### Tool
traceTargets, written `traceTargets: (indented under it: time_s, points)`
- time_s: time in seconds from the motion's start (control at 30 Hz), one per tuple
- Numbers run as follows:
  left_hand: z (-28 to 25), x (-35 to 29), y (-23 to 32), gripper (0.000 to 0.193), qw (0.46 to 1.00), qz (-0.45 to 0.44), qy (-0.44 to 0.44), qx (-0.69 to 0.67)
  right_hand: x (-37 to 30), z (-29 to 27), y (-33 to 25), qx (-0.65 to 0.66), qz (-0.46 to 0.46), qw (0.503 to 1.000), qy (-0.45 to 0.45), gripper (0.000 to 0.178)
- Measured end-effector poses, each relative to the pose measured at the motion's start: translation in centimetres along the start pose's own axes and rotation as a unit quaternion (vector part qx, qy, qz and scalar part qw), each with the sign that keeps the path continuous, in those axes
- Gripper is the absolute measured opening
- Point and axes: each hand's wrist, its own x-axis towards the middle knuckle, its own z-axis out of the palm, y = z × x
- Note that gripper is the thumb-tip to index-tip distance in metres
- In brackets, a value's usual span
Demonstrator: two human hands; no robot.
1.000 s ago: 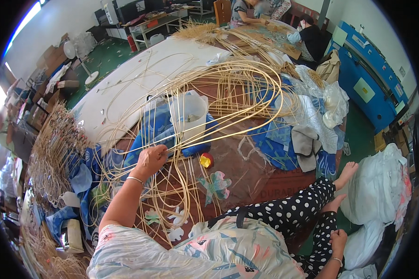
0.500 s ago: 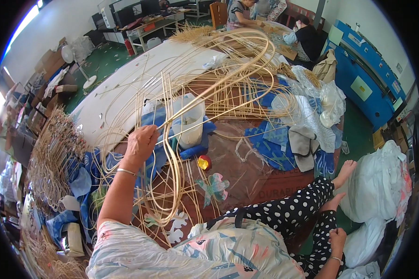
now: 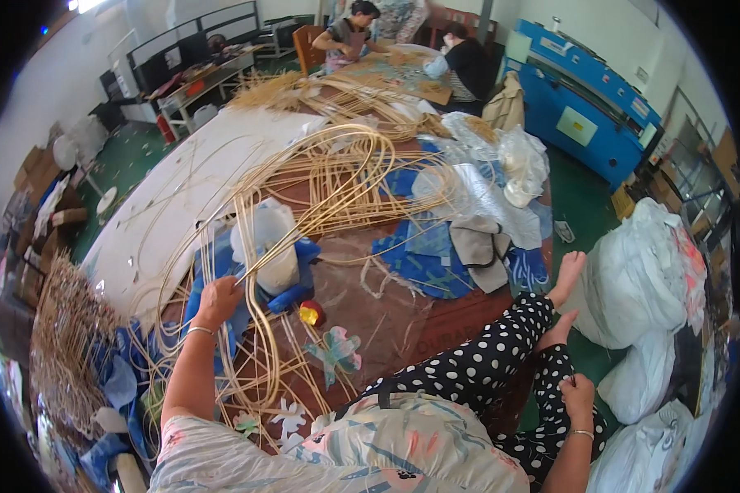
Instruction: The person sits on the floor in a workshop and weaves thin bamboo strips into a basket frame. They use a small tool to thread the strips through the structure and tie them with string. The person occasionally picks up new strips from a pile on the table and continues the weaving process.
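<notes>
My left hand (image 3: pixel 220 301) is closed around a long bent cane loop (image 3: pixel 337 201). The loop's rounded far end reaches up and to the right, over other pale cane frames (image 3: pixel 349 177) on the brown covered surface (image 3: pixel 370 304). More bent canes (image 3: pixel 265 361) curve down beside the left wrist, and I cannot tell whether they belong to the held piece. My right hand (image 3: pixel 578 394) rests with curled fingers on my dotted trousers at the right. Whether anything is inside those fingers is hidden.
Near the left hand are a white plastic container (image 3: pixel 273 267), a red and yellow object (image 3: pixel 311 313) and a floral cut-out (image 3: pixel 335 353). Cane bundles (image 3: pixel 66 345) stand at left. White sacks (image 3: pixel 633 279) and a blue machine (image 3: pixel 580 107) are at right. People (image 3: pixel 460 70) sit at a far table.
The view has shifted, so the surroundings sit further left and lower. My left hand has come nearer with the cane loop, whose far end has dropped. The right hand stays by the trousers.
</notes>
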Motion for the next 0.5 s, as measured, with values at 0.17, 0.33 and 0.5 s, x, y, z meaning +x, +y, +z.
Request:
traceTargets:
  time_s: [0.17,0.33,0.5]
  points:
    - [-1.5,0.4,0.9,0.022,0.999,-0.021,0.047,0.003,-1.6,-1.5,-4.3,0.135,0.075,0.988,0.002,0.012]
    - [-3.8,1.3,2.6,0.022,0.989,0.0,0.146,-0.009,-2.5,-2.1,-4.8,0.157,0.06,0.985,0.021,0.011]
    - [-7.3,1.8,6.2,0.022,0.978,0.01,0.207,-0.025,-3.9,-2.9,-5.3,0.26,0.055,0.963,0.039,0.01]
